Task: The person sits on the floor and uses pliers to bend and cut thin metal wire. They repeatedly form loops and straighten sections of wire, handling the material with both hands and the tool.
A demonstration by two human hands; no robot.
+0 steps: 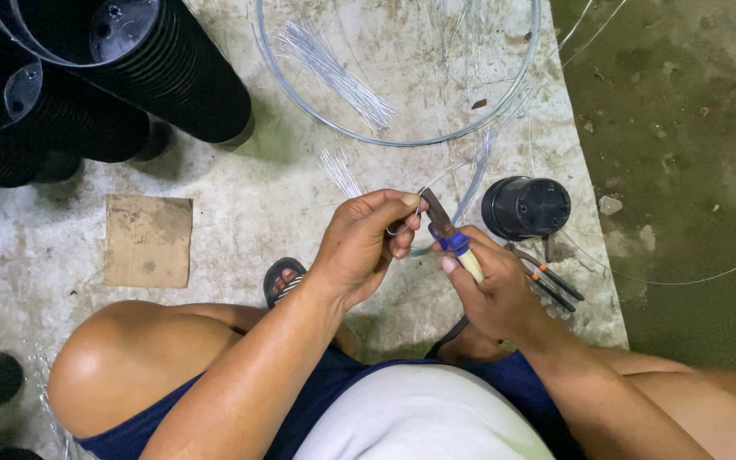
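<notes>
My left hand (366,241) pinches a short piece of thin wire bent into a small loop (398,228). My right hand (489,285) grips pliers (449,233) with a rusty head and blue and cream handles. The jaws of the pliers meet the wire just above my left fingertips. Both hands hover over the concrete floor in front of my knees.
A big coil of wire (402,136) lies ahead with a bundle of cut wire pieces (338,72) inside. A small black pot (526,207) lies to the right, another pair of pliers (551,281) beside it. Stacks of black pots (129,68) stand at upper left, a cardboard scrap (148,240) below them.
</notes>
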